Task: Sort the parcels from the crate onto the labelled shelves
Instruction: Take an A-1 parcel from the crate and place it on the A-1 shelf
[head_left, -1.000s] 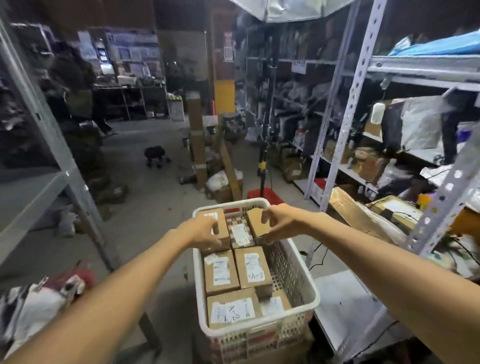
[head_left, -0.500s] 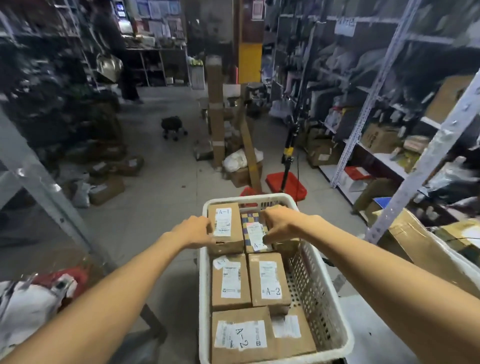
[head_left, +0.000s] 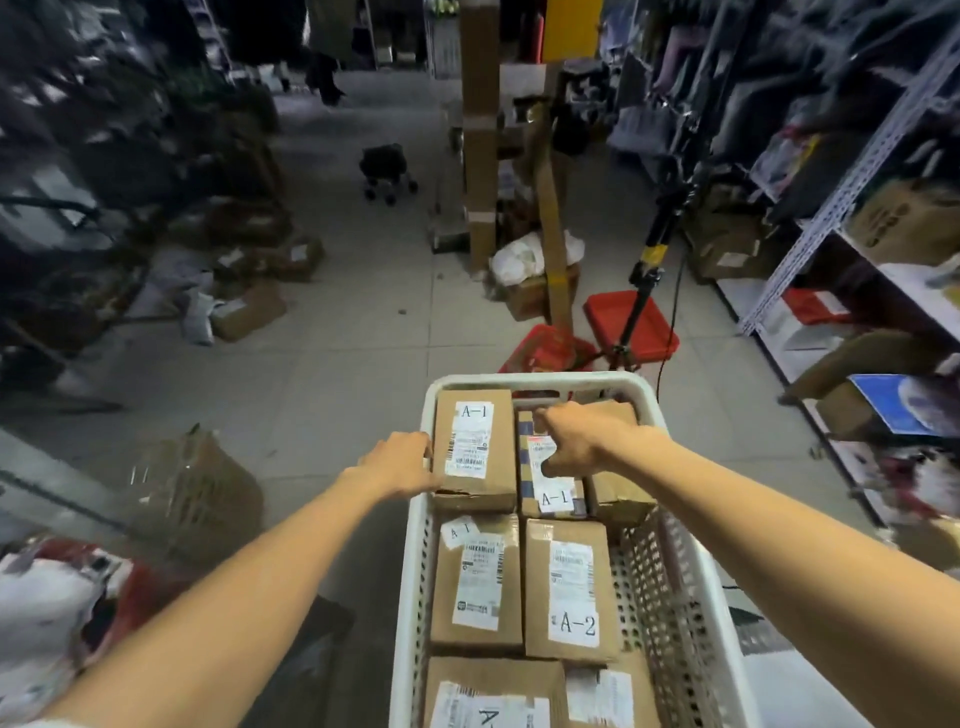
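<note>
**Both hands on the far row of a tightly packed crate**

The white plastic crate (head_left: 415, 571) is filled with brown parcels lying edge to edge. The left hand (head_left: 400, 465) curls its fingers down over the left edge of the A-1 parcel (head_left: 475, 447) in the crate's far left corner, its fingertips hidden between parcel and crate wall. The right hand (head_left: 576, 441) grips the plain parcel (head_left: 618, 493) in the crate's far right corner. Its thumb lies across the label of the patterned parcel (head_left: 550, 499), which is wedged between the other two. The A-2 parcel (head_left: 569, 592) butts against that row from the near side.

Just beyond the crate's far rim stand a red basket (head_left: 550, 348) and a red stool (head_left: 631, 327), with a black stand (head_left: 654, 254) rising at the stool. Further beyond the crate are tall upright cartons (head_left: 480, 130) and a white bag (head_left: 519, 257). A black wheeled stool (head_left: 387, 169) stands well beyond the crate. To the crate's right, metal shelving (head_left: 831, 208) holds cartons. A cardboard box (head_left: 197, 493) sits on the floor to the crate's left.
</note>
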